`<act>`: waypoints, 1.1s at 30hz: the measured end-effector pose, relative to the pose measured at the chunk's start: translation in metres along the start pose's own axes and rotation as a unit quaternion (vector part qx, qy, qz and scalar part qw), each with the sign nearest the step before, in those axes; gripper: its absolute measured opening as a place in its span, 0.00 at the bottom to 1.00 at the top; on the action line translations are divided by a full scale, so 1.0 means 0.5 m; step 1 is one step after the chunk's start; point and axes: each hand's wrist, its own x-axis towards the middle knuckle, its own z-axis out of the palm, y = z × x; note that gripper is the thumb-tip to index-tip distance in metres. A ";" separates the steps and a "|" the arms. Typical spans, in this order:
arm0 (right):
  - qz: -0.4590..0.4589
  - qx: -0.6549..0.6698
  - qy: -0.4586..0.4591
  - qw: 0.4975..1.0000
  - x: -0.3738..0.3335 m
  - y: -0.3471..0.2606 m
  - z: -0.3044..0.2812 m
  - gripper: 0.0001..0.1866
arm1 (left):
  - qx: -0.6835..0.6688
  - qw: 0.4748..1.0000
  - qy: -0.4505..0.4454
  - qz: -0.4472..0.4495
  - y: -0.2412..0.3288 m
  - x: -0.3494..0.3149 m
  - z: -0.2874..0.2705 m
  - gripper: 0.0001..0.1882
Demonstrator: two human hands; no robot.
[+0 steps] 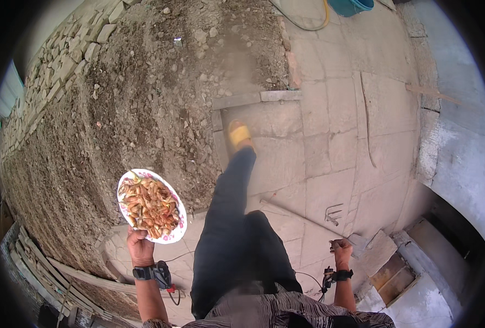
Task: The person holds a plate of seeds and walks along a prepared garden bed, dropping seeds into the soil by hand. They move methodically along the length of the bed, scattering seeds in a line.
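My left hand (139,249) grips the near rim of an oval white plate (180,229) with pink flowers on its edge. Heaped on it are many small brown bulbs (150,203) that look like onion sets, some with green shoots. The plate is held out over the edge of a bare soil bed. On the right, my right hand (341,251) hangs low with its fingers curled in; what they hold, if anything, is hidden. Just beyond that hand are a long thin pole (302,217) and a pronged metal fork head (334,214). Both wrists wear black straps with small devices.
Tilled, stony soil (149,109) spreads across the left, bordered by stacked stones (62,71). Paving slabs (330,147) cover the right, with a low brick edging (237,101) ahead. My foot in a yellow sandal (240,135) is forward. A hose (308,27) and teal bucket (352,6) lie far off.
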 end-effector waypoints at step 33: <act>-0.701 -0.472 -0.136 0.517 0.944 -0.846 1.075 0.05 | -0.144 0.981 0.134 0.002 -0.524 0.675 0.102 0.35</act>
